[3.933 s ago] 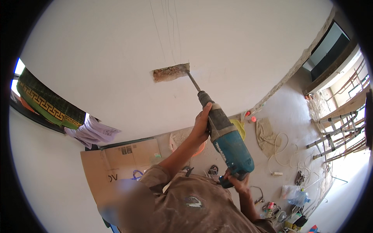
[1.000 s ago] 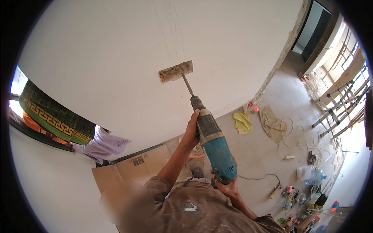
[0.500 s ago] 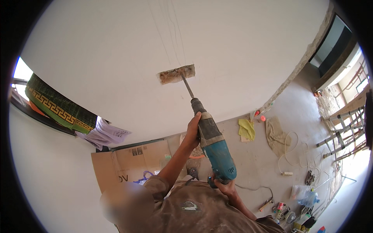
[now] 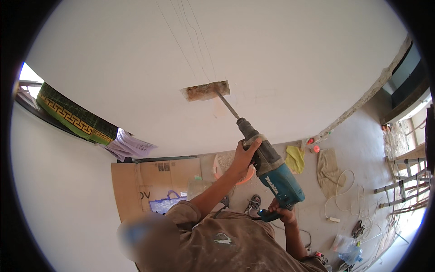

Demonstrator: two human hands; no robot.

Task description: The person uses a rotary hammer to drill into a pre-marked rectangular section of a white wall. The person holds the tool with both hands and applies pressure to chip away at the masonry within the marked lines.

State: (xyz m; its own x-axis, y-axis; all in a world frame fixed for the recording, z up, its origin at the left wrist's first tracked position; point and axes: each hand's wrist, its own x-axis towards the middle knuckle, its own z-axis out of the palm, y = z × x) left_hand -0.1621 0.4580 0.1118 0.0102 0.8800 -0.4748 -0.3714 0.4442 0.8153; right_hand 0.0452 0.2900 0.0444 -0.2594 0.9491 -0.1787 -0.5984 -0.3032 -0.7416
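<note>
A teal and black rotary hammer (image 4: 282, 180) slants across the middle, with a long metal chisel bit (image 4: 228, 105) in its nose. The bit's tip meets the right part of a shallow rectangular recess (image 4: 198, 92), where brown rough masonry shows through the white wall (image 4: 136, 68). My left hand (image 4: 246, 155) wraps round the tool's front, just behind the chuck, thumb on top. At the rear, my right hand (image 4: 282, 211) is closed on the handle. The trigger is hidden from view.
Below the wall stand an orange tub of rubble (image 4: 244, 176) and a flattened cardboard box (image 4: 158, 181). A yellow-green cloth (image 4: 295, 158), a tan cloth (image 4: 328, 170) and a white extension cord (image 4: 346, 181) lie on the floor. A ladder (image 4: 403, 188) is at the right.
The rotary hammer's rear has swung to the right, both hands moving with it. Its bit now slants more and enters the recess nearer the right end. More of the orange tub shows.
</note>
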